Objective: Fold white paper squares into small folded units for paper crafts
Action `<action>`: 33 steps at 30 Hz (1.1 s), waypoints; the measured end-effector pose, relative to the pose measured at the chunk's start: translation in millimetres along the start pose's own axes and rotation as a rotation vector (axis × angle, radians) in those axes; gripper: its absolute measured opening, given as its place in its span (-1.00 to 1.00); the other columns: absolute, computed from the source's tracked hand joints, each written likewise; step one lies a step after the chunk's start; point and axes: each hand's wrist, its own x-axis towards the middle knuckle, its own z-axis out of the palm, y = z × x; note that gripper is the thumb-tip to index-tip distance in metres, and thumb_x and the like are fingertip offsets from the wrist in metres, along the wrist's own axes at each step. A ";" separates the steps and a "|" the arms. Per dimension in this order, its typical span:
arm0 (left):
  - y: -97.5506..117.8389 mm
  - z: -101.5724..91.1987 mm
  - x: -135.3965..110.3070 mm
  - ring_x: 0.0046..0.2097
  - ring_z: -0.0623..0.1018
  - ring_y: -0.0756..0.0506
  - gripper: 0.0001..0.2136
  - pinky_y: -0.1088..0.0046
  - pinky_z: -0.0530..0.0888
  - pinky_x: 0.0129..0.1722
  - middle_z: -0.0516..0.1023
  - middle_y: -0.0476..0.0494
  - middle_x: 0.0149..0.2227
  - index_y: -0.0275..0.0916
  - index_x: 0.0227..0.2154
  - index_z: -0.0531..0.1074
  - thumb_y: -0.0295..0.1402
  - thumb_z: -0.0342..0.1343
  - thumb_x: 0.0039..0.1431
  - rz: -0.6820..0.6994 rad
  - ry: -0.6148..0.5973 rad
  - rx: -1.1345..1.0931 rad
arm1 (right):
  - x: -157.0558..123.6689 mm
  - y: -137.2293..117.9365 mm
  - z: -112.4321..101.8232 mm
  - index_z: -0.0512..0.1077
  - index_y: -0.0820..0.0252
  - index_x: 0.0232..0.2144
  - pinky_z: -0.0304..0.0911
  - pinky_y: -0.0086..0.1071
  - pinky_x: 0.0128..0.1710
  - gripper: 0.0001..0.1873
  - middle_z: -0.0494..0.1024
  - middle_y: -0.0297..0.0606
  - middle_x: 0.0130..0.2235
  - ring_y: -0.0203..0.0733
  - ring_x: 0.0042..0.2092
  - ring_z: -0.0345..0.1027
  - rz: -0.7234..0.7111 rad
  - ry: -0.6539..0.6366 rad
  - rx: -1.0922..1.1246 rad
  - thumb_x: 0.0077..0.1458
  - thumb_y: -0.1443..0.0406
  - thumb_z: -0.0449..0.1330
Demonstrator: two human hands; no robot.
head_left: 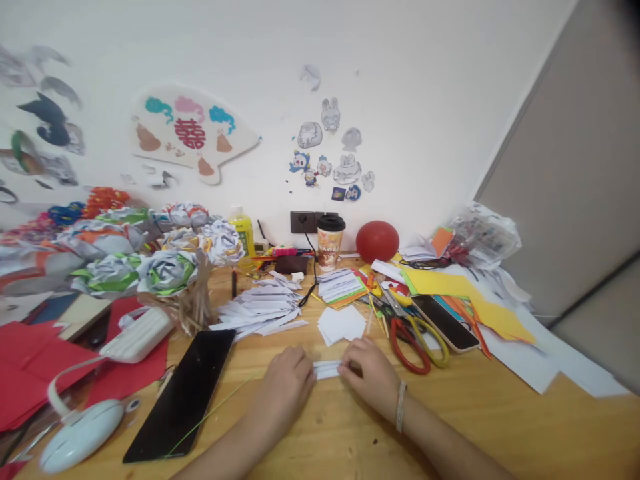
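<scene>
A small folded strip of white paper (327,369) lies flat on the wooden table (330,437) between my hands. My left hand (290,380) has its fingers closed on the strip's left end. At the right end, my right hand (371,375), with a bracelet on the wrist, pinches the same strip. Just beyond my hands rests a small stack of white paper pieces (342,325). A loose heap of folded white paper strips (263,305) spreads behind my left hand. Two pairs of scissors, one with red handles (409,347) and one with yellow handles (431,343), lie right of my right hand.
A black tablet (183,397) and a white desk lamp (83,433) are on the left, near paper flowers (167,272). A lidded cup (330,243), a yellow bottle (242,230) and a red balloon (377,241) stand by the wall. A phone (445,323) lies right, beside coloured paper (500,320).
</scene>
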 end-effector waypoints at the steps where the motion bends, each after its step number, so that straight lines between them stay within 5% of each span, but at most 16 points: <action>1: 0.8 0.4 0.4 -0.30 0.41 -0.14 -0.87 0.34 0.36 -0.31 0.43 -0.14 -0.37 -0.29 -0.44 0.42 -0.48 -0.01 0.18 -0.012 -0.007 0.010 | 0.0 -0.2 1.1 0.41 0.23 -0.57 0.12 -0.37 -0.24 -0.89 0.43 -0.30 -0.41 -0.21 -0.28 0.25 0.009 0.004 -0.010 -0.06 0.43 0.24; 10: 4.7 -3.8 2.9 -0.29 0.40 -0.13 -0.91 0.37 0.30 -0.32 0.43 -0.12 -0.36 -0.28 -0.41 0.40 -0.47 0.01 0.15 -0.106 -0.070 0.054 | 0.9 -1.3 4.1 0.37 0.22 -0.53 0.08 -0.38 -0.25 -0.90 0.40 -0.30 -0.38 -0.20 -0.27 0.22 -0.008 -0.029 -0.155 -0.01 0.41 0.20; 13: 0.7 -3.0 0.5 -0.32 0.37 -0.09 -0.87 0.42 0.26 -0.37 0.40 -0.08 -0.38 -0.25 -0.41 0.39 -0.46 -0.04 0.21 0.052 0.037 0.075 | 0.8 1.0 5.1 0.36 0.22 -0.48 0.08 -0.37 -0.27 -0.94 0.40 -0.29 -0.36 -0.19 -0.27 0.22 -0.023 -0.017 -0.196 -0.02 0.40 0.20; 17: -4.5 -5.2 -2.6 -0.35 0.33 -0.08 -0.76 0.43 0.21 -0.40 0.38 -0.06 -0.42 -0.24 -0.40 0.40 -0.42 -0.14 0.30 0.305 0.130 0.121 | -0.4 5.8 10.3 0.38 0.18 -0.40 0.07 -0.39 -0.32 -0.97 0.39 -0.31 -0.37 -0.21 -0.29 0.21 -0.223 -0.011 -0.244 0.05 0.39 0.17; 24: -8.1 -29.7 -4.2 -0.28 0.36 -0.10 -0.78 0.39 0.25 -0.33 0.39 -0.11 -0.35 -0.18 -0.24 0.45 -0.41 -0.12 0.29 0.326 -0.037 0.023 | -4.4 7.9 -0.8 0.48 0.07 -0.34 0.01 -0.37 -0.35 -0.86 0.38 -0.28 -0.34 -0.22 -0.29 0.15 -0.522 -0.005 -0.295 0.15 0.28 0.11; 33: -18.3 -45.0 -4.1 -0.28 0.39 -0.05 -0.76 0.43 0.26 -0.30 0.40 -0.06 -0.34 -0.13 -0.29 0.48 -0.39 -0.12 0.29 0.291 -0.140 -0.100 | -2.2 13.1 -33.0 0.53 0.06 -0.34 0.02 -0.38 -0.38 -0.79 0.41 -0.27 -0.38 -0.24 -0.31 0.20 -0.469 -0.159 -0.229 0.13 0.35 0.09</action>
